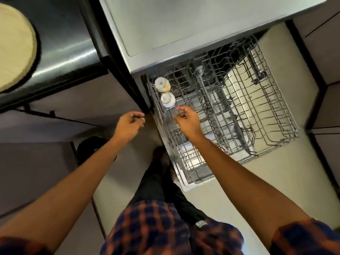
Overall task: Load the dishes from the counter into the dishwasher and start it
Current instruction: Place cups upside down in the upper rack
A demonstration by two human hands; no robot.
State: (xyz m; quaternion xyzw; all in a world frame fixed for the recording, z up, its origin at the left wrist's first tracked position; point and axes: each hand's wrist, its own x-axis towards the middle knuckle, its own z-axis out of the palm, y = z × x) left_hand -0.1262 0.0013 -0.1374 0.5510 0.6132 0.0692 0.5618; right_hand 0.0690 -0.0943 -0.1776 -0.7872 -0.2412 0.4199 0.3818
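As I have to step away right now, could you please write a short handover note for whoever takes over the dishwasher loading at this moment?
Left hand: beside the rack's left edge, pinching a small pale item that is too blurred to name.
Right hand: fingers curled over the rack; I cannot tell whether it holds anything.
Things: a white cup and a second cup sit upside down along the rack's left edge.
Done: rack pulled out, two cups in.
Left: load the other dishes (none in view), slide the rack in, close up, start.
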